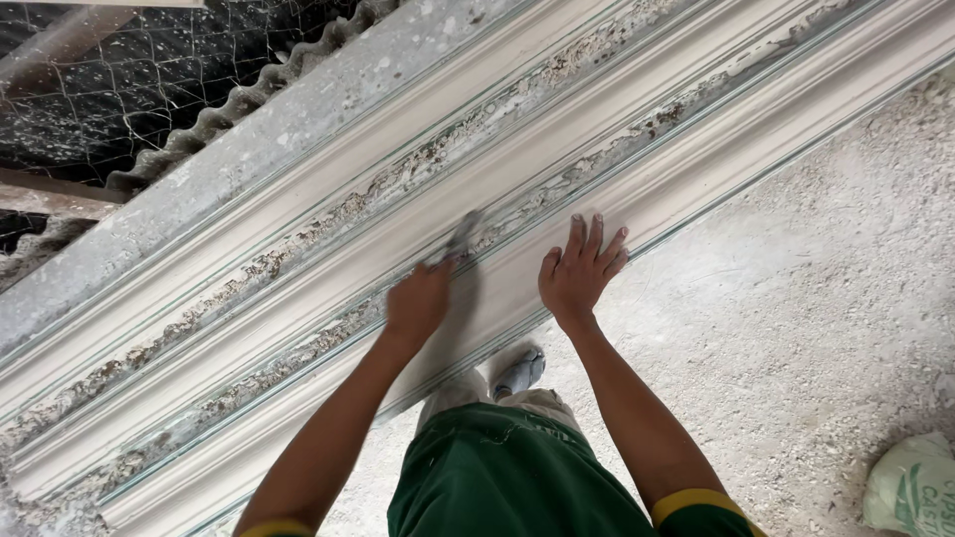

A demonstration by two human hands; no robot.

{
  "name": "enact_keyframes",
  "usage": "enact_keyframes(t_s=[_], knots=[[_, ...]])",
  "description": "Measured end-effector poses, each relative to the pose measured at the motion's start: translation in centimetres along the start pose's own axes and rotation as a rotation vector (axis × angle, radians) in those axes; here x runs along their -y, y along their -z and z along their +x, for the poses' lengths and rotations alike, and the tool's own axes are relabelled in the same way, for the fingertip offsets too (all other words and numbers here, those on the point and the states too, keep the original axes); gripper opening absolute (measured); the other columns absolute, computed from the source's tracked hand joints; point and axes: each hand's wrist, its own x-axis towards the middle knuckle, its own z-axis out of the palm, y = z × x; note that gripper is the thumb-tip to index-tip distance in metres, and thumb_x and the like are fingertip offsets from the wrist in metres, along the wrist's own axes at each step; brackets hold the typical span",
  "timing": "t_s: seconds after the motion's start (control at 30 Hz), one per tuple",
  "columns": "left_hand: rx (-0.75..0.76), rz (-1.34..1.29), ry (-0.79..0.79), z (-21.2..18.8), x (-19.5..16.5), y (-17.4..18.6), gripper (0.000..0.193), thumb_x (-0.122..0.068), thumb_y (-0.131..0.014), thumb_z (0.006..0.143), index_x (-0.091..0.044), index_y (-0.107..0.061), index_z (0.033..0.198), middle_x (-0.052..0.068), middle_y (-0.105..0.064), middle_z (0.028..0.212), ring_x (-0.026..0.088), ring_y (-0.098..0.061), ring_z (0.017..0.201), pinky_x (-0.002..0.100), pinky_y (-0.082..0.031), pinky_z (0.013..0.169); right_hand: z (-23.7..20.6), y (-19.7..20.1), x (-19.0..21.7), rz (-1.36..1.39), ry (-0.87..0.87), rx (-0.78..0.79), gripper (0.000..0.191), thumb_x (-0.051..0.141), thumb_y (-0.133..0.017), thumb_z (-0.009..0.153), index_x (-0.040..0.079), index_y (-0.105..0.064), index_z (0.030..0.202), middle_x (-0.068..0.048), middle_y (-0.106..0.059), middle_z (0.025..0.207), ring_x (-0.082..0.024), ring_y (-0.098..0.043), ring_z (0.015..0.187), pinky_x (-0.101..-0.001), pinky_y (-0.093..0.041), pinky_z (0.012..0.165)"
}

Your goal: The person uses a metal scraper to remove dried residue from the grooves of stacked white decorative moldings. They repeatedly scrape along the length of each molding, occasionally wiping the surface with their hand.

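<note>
The long white plaster moulding (557, 214) runs on a slant across my view from lower left to upper right, lying on a bench-like bed with grooves and ridges along its length; crumbly, brownish crusts of plaster sit in two of the channels, and the band nearest me looks smoother. My left hand (418, 298) is curled closed around a small grey tool (464, 235), likely a scraper or narrow blade, though it is blurred and I cannot tell its exact kind; its tip lies on the moulding at the edge of the near rough channel, and I judge the tight grip is there to keep it pressed into the groove. My right hand (580, 270) lies open and flat, fingers spread, palm down on the smooth near band just beside the tool; it holds nothing, and I read it as a brace to steady me against the piece.

Below the hands I see my green shirt with yellow-edged sleeves, light trousers and one grey shoe (520, 370) close against the foot of the bench; standing so near keeps both arms over the work. The floor (826, 288) to the right is pale and strewn with dust and chips; a green-and-white sack (913, 485) sits at the lower right corner. Beyond the moulding, upper left, there is a corrugated sheet (249, 99) and wire netting (129, 70).
</note>
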Motion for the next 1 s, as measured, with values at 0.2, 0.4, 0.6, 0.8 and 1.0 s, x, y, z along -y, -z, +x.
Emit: enact_keyframes(t_s=[0.2, 0.4, 0.6, 0.8, 1.0], knots=[[-0.009, 0.021, 0.003, 1.4, -2.4, -0.8, 0.032, -0.017, -0.052, 0.101, -0.013, -0.064, 0.131, 0.024, -0.070, 0.092, 0.041, -0.074, 0.071, 0.053, -0.060, 0.058, 0.8, 0.8, 0.7, -0.010, -0.040, 0.092, 0.064, 0.025, -0.050, 0.096, 0.010, -0.041, 0.158, -0.026, -0.031, 0.163, -0.061, -0.007, 0.151, -0.0763, -0.010, 0.116], [0.053, -0.179, -0.022, 15.2, -19.2, -0.4, 0.023, -0.014, -0.052, 0.097, -0.005, -0.071, 0.105, 0.025, -0.072, 0.105, 0.042, -0.073, 0.095, 0.054, -0.061, 0.077, 1.5, 2.1, -0.9, 0.115, -0.043, 0.326, 0.082, 0.042, -0.059, 0.087, 0.015, -0.028, 0.158, -0.027, -0.016, 0.164, -0.060, 0.007, 0.147, -0.0789, 0.003, 0.112], [-0.032, -0.156, -0.174, 19.5, -25.0, -0.2, 0.025, -0.012, -0.049, 0.095, -0.004, -0.072, 0.100, 0.018, -0.073, 0.102, 0.036, -0.074, 0.095, 0.053, -0.061, 0.074, 1.1, 2.6, -3.9, 0.106, 0.034, 0.503, 0.085, 0.045, -0.057, 0.099, 0.008, -0.015, 0.164, -0.026, -0.011, 0.167, -0.062, 0.014, 0.151, -0.0763, 0.003, 0.117], [0.021, 0.000, -0.122, 13.0, -15.4, -1.1, 0.033, -0.013, -0.052, 0.098, -0.011, -0.065, 0.128, 0.025, -0.068, 0.104, 0.039, -0.074, 0.082, 0.052, -0.061, 0.063, 4.4, 4.1, -13.7, 0.179, 0.116, 0.337, 0.077, 0.044, -0.047, 0.105, 0.006, -0.017, 0.165, -0.037, -0.005, 0.168, -0.060, 0.003, 0.152, -0.0737, -0.010, 0.118], [0.022, 0.030, 0.000, 15.2, -17.8, -3.7, 0.038, -0.017, -0.053, 0.096, -0.015, -0.063, 0.132, 0.022, -0.068, 0.096, 0.038, -0.074, 0.071, 0.051, -0.061, 0.057, 11.5, 4.5, -22.6, 0.118, -0.091, 0.406, 0.075, 0.044, -0.049, 0.102, 0.008, -0.022, 0.162, -0.035, -0.009, 0.165, -0.061, 0.000, 0.152, -0.0758, -0.014, 0.115]])
